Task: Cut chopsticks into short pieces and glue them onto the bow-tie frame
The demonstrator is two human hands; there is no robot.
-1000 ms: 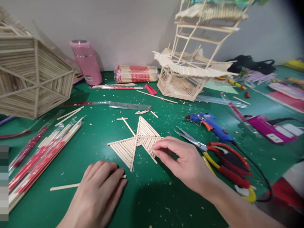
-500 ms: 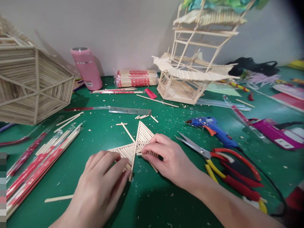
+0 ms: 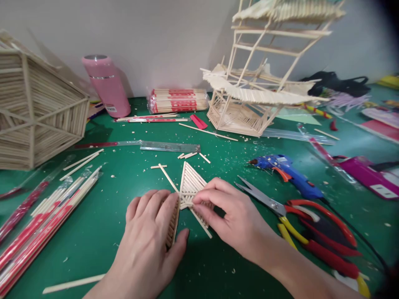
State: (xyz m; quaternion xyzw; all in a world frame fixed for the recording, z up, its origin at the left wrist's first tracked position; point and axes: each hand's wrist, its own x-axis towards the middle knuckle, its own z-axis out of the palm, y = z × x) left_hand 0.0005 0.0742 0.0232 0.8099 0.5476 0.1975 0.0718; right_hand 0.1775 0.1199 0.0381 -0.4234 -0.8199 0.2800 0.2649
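Observation:
A star-like frame of thin wooden sticks (image 3: 191,178) lies on the green tabletop, with slatted triangular panels between its spokes. My left hand (image 3: 152,232) rests over the left panel (image 3: 172,226), which looks tilted and is mostly covered. Its fingers lie across the sticks and the thumb is spread apart. The thumb and forefinger of my right hand (image 3: 229,205) are pinched at the frame's centre, on the end of a short wooden stick (image 3: 187,204). Part of another slatted panel is hidden under that hand.
Scissors (image 3: 262,197), red-and-yellow pliers (image 3: 330,253) and a blue glue gun (image 3: 286,170) lie right. Packs of sticks (image 3: 59,224) lie left. A ruler (image 3: 170,146), pink bottle (image 3: 107,87), stick tower (image 3: 249,91) and slatted stick model (image 3: 34,108) stand behind.
My left hand has moved right and its thumb has spread away from the fingers. The left panel has turned or tilted beneath it. My right hand stays pinched near the centre; the view has shifted slightly.

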